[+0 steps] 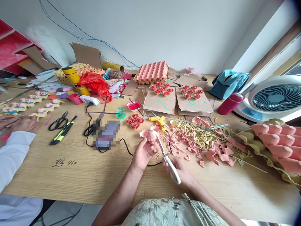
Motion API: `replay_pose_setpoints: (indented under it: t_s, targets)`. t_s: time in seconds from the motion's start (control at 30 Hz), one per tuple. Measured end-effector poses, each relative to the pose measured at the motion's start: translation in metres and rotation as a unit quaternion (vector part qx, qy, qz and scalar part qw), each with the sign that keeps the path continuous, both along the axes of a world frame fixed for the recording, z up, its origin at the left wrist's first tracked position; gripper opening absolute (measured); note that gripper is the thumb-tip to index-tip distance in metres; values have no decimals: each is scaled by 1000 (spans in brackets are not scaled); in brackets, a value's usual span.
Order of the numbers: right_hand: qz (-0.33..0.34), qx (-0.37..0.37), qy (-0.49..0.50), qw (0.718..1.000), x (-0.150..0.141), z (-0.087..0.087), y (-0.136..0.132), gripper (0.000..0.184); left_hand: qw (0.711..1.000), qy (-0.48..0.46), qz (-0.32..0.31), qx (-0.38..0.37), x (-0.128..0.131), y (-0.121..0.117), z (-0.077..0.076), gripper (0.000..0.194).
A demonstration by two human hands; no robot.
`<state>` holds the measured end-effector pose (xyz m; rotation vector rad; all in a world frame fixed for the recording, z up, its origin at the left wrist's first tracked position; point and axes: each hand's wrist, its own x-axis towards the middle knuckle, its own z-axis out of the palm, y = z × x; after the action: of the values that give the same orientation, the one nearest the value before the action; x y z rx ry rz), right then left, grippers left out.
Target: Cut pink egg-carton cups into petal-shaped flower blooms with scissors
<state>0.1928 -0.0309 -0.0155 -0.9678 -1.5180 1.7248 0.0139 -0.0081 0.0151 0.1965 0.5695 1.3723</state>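
Observation:
My left hand (143,153) pinches a pink egg-carton cup (152,135) above the table. Closed round the white handles of a pair of scissors (169,164) is my right hand (177,168); the blades point up at the cup's right side. Another pink cup (143,133) sits just left of the held one. Behind them lie several red-edged paper flowers (135,121) and a yellow glue gun (158,121). Pink and cream carton scraps (192,138) are heaped to the right of my hands.
Cardboard sheets with red flowers (160,102) lie at the back. Egg trays (279,144) and a fan (272,99) stand right. A phone (107,135), black scissors (58,121) and a utility knife (63,131) lie left, near another person's hands (21,124).

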Motion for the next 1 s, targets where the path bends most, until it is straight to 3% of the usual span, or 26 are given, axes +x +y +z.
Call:
replay_pose_setpoints:
  t_s: [0.1, 0.27, 0.53, 1.0]
  targets:
    - [-23, 32, -17, 999, -2, -3, 0, 40, 999, 47, 14, 5, 5, -2, -2, 46]
    - [-28, 83, -76, 993, -3, 3, -1, 33, 992, 117, 54, 16, 12, -5, -5, 42]
    - [9, 62, -51, 997, -2, 3, -2, 29, 977, 176, 116, 7, 14, -6, 1, 37]
    - [34, 41, -13, 998, 4, -5, -3, 40, 967, 235, 94, 42, 16, -6, -4, 23]
